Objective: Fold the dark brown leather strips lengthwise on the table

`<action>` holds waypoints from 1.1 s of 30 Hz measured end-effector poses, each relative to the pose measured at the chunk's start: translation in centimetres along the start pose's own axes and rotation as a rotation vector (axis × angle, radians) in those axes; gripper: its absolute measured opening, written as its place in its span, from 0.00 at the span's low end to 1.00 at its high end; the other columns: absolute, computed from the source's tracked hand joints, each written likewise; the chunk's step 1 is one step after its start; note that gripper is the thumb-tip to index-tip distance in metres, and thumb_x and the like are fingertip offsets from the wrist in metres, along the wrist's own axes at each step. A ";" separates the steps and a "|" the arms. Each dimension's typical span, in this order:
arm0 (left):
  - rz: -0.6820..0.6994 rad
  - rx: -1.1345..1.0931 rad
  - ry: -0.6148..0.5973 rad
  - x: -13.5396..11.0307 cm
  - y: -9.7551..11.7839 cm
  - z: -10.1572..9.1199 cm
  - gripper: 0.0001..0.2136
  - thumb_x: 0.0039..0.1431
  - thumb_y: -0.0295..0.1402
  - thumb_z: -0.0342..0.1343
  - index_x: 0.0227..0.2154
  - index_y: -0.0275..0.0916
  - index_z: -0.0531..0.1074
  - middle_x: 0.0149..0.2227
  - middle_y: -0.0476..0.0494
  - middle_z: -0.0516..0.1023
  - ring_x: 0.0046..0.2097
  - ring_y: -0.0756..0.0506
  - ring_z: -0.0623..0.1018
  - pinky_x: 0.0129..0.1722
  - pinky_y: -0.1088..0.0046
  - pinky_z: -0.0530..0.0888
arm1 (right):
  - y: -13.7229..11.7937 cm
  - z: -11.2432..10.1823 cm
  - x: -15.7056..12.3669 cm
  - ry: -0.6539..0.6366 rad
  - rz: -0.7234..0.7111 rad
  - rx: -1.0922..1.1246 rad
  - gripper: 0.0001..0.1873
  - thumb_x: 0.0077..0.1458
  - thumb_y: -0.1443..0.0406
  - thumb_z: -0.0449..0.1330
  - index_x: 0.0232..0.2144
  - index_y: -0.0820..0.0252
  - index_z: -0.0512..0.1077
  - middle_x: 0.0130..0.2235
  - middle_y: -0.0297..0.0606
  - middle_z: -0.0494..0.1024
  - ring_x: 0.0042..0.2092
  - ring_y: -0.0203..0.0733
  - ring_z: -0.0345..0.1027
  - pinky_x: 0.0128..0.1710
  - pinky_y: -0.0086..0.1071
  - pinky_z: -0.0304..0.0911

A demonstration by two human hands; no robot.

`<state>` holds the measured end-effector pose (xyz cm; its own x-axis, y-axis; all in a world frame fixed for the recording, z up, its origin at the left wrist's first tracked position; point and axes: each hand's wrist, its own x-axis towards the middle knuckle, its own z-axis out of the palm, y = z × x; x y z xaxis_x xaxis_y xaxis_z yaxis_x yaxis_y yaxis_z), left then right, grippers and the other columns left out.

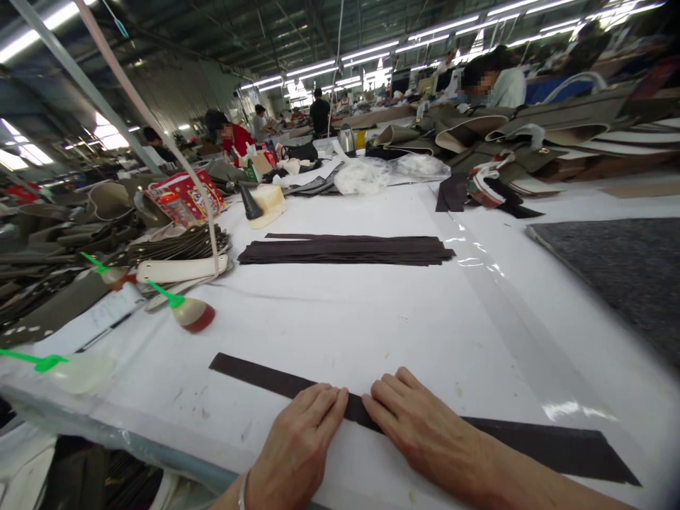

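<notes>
A long dark brown strip (536, 443) lies slantwise across the white table in front of me. Its left part looks narrower than its right part, which ends in a slanted edge. My left hand (305, 443) has its fingers bent and pressed together on the strip near the middle. Just to the right, my right hand (414, 421) is closed over the same strip, fingertips at its edge. A short stretch of the strip shows between the two hands. Beyond them lies a stack of similar dark strips (345, 250).
Squeeze bottles with green spouts, one holding red liquid (196, 316) and one pale (79, 372), stand at the left. A black cone (251, 203) rests by a yellowish block (269, 204). Grey felt (621, 262) covers the right side. Several people work farther back.
</notes>
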<state>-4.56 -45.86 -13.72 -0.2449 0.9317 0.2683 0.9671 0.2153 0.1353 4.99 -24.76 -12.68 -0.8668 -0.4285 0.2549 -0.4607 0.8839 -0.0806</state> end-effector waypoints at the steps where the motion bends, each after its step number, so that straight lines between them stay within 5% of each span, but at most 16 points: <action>1: -0.003 0.005 -0.014 0.0 0.0 0.0 0.22 0.60 0.18 0.41 0.57 0.28 0.62 0.49 0.35 0.71 0.52 0.40 0.70 0.53 0.61 0.72 | 0.1 -0.2 -0.3 0.001 -0.003 -0.001 0.08 0.56 0.77 0.56 0.37 0.63 0.67 0.35 0.37 0.67 0.35 0.43 0.59 0.40 0.38 0.55; 19: -0.004 0.152 -0.128 0.5 1.2 -0.3 0.35 0.50 0.15 0.42 0.64 0.40 0.53 0.49 0.35 0.66 0.49 0.38 0.68 0.47 0.54 0.73 | 1.3 -1.4 -5.1 -0.046 0.010 0.069 0.10 0.60 0.77 0.48 0.40 0.64 0.67 0.34 0.38 0.65 0.35 0.44 0.56 0.40 0.40 0.52; 27: -0.068 0.103 0.066 2.3 2.8 -0.7 0.27 0.54 0.14 0.41 0.56 0.37 0.65 0.43 0.36 0.66 0.44 0.41 0.69 0.41 0.60 0.76 | 1.4 -1.6 -5.8 -0.007 0.076 0.112 0.12 0.59 0.79 0.48 0.39 0.64 0.67 0.34 0.37 0.66 0.35 0.43 0.56 0.39 0.39 0.50; 33: -0.068 0.051 0.238 5.2 5.1 -0.5 0.19 0.57 0.17 0.43 0.48 0.34 0.70 0.52 0.33 0.65 0.52 0.38 0.66 0.47 0.57 0.73 | 1.3 -1.8 -5.2 -0.039 0.186 0.154 0.06 0.58 0.74 0.53 0.37 0.61 0.66 0.36 0.37 0.67 0.37 0.45 0.58 0.39 0.39 0.49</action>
<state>-0.90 -40.08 -11.15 -0.3129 0.8205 0.4784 0.9486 0.2954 0.1138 9.26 -21.08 -12.40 -0.9448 -0.2703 0.1850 -0.3133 0.9105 -0.2698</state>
